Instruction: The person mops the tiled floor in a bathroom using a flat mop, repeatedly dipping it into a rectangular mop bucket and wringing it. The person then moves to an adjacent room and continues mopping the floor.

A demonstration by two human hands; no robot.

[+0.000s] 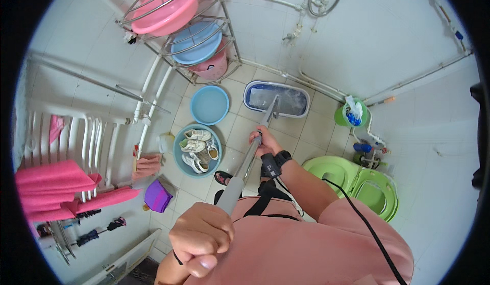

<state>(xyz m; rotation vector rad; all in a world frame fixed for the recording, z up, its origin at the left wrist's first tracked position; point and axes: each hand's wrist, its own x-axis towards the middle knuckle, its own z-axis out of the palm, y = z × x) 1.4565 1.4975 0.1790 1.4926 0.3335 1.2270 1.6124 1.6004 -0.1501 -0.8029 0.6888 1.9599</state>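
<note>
A mop's metal pole (249,158) slants from near my chest down to a mop bucket. My left hand (203,237) is closed around the thick grey grip at the pole's top end. Lower down, my right hand (264,140) grips the metal shaft, a black strap and small device on its wrist. The pole's lower end stands in the rectangular blue and white mop bucket (306,103), which holds cloudy, foamy water. A flat pale mop head (260,97) seems to lie in that water; its outline is unclear.
Left of the bucket sit a blue basin of water (209,105) and a basin of shoes (177,151). A metal rack (229,21) holds more basins. At the right are a green bin (338,116) and a green toilet seat (329,166). A black cable (367,223) crosses my right arm.
</note>
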